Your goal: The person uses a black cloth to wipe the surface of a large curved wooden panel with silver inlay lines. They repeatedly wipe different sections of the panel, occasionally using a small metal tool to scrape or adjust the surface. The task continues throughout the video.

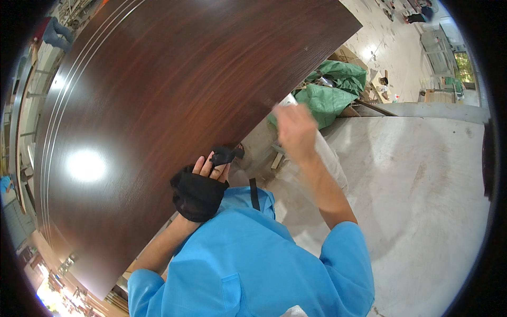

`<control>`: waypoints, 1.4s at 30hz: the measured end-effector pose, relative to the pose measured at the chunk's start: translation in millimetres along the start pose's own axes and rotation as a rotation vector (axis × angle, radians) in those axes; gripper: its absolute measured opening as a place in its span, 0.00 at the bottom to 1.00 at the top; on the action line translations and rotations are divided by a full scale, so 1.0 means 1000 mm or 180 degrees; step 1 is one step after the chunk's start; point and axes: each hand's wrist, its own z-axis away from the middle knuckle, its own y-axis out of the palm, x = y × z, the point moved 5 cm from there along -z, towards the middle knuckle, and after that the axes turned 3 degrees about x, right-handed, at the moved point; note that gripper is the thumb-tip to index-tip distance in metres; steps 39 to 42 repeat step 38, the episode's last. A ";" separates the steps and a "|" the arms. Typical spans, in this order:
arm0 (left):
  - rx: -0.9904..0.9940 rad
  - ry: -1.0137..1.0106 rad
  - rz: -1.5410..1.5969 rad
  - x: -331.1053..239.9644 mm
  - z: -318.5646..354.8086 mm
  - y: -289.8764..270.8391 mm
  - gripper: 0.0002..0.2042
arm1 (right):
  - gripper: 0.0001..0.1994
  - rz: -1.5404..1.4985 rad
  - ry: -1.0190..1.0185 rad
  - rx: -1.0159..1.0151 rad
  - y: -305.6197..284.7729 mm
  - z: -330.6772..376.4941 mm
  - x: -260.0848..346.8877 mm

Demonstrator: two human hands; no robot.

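A large dark brown wood-grain panel [174,79] with pale parallel grooves along its far left side fills the left and top. My left hand [208,166], in a black fingerless covering [199,195], is at the panel's lower right edge. Its bare fingers are stretched out and slightly apart. A small black piece [223,156] lies against them; whether it is part of the covering I cannot tell. My bare right hand [297,129], blurred by motion, is closed beside the panel's right edge. Something whitish [288,100] sticks out past its knuckles, its kind unclear.
Right of me spreads a pale grey surface [417,190]. Crumpled green sheeting [330,98] lies beyond my right hand. A small wooden piece [276,160] is below, between my hands. People stand at the far left [57,34] and far right [420,15].
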 end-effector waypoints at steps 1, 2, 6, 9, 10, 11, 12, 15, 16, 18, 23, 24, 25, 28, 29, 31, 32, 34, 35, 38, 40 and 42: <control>0.0109 0.0047 -0.0045 0.000 0.003 0.005 0.17 | 0.12 0.0200 0.0215 -0.0119 0.001 -0.008 -0.018; -0.0026 -0.0013 0.0032 0.001 0.003 0.006 0.17 | 0.13 0.0398 0.0637 -0.0263 0.001 -0.011 -0.036; -0.0120 -0.0091 0.0029 0.005 0.009 0.016 0.18 | 0.12 0.0211 0.0069 0.0163 0.024 0.006 -0.018; -0.0238 0.0013 0.0070 0.007 0.012 0.022 0.19 | 0.11 -0.0255 -0.0129 0.0485 0.036 0.033 0.033; -0.0278 0.0068 0.0060 0.007 0.013 0.022 0.19 | 0.11 -0.0408 -0.0140 0.0532 0.036 0.037 0.044; -0.0291 0.0082 0.0090 0.008 0.013 0.022 0.20 | 0.10 -0.0546 -0.0159 0.0714 0.038 0.037 0.050; -0.0277 0.0057 0.0127 0.009 0.013 0.022 0.20 | 0.10 -0.0280 0.0006 0.0409 0.034 0.028 0.041; -0.0294 0.0037 0.0153 0.008 0.016 0.023 0.20 | 0.11 0.0383 0.0283 0.0058 0.025 0.003 -0.004; -0.0315 0.0059 0.0143 0.007 0.016 0.022 0.20 | 0.11 0.0498 0.0246 0.0021 0.023 -0.003 -0.013; -0.0323 0.0013 0.0228 0.007 0.019 0.021 0.20 | 0.12 0.0524 0.0114 0.0129 0.027 0.001 -0.007; -0.0302 -0.0140 0.0415 0.009 0.025 0.039 0.20 | 0.12 -0.0218 -0.0134 0.0513 0.054 0.054 0.055; -0.0234 -0.0160 0.0407 0.009 0.028 0.043 0.20 | 0.12 -0.0281 -0.0092 0.0507 0.058 0.055 0.050; -0.0149 -0.0180 0.0394 0.009 0.031 0.048 0.20 | 0.12 -0.0349 -0.0046 0.0499 0.062 0.057 0.045; -0.0010 -0.0282 0.0225 0.005 0.039 0.068 0.21 | 0.11 0.0276 0.0245 0.0286 0.056 0.033 -0.028; 0.0004 -0.0372 0.0296 0.004 0.042 0.075 0.22 | 0.11 0.0346 0.0270 0.0245 0.058 0.028 -0.043; 0.0013 -0.0475 0.0311 0.005 0.048 0.090 0.22 | 0.11 0.0457 0.0120 0.0412 0.067 0.035 -0.050; 0.0002 -0.0445 0.0176 0.005 0.050 0.095 0.22 | 0.10 0.0402 0.0054 0.0587 0.074 0.045 -0.041; -0.0084 -0.0344 -0.0147 0.003 0.052 0.104 0.23 | 0.10 0.0120 -0.0121 0.0703 0.090 0.071 -0.006; -0.0034 -0.0404 -0.0007 0.003 0.053 0.109 0.23 | 0.11 -0.0089 -0.0179 0.0770 0.096 0.081 0.011; -0.0078 -0.0486 0.0143 0.004 0.060 0.116 0.22 | 0.13 -0.0624 -0.0184 0.0793 0.105 0.093 0.035; -0.0078 -0.0486 0.0143 0.004 0.060 0.116 0.22 | 0.13 -0.0624 -0.0184 0.0793 0.105 0.093 0.035; -0.0078 -0.0486 0.0143 0.004 0.060 0.116 0.22 | 0.13 -0.0624 -0.0184 0.0793 0.105 0.093 0.035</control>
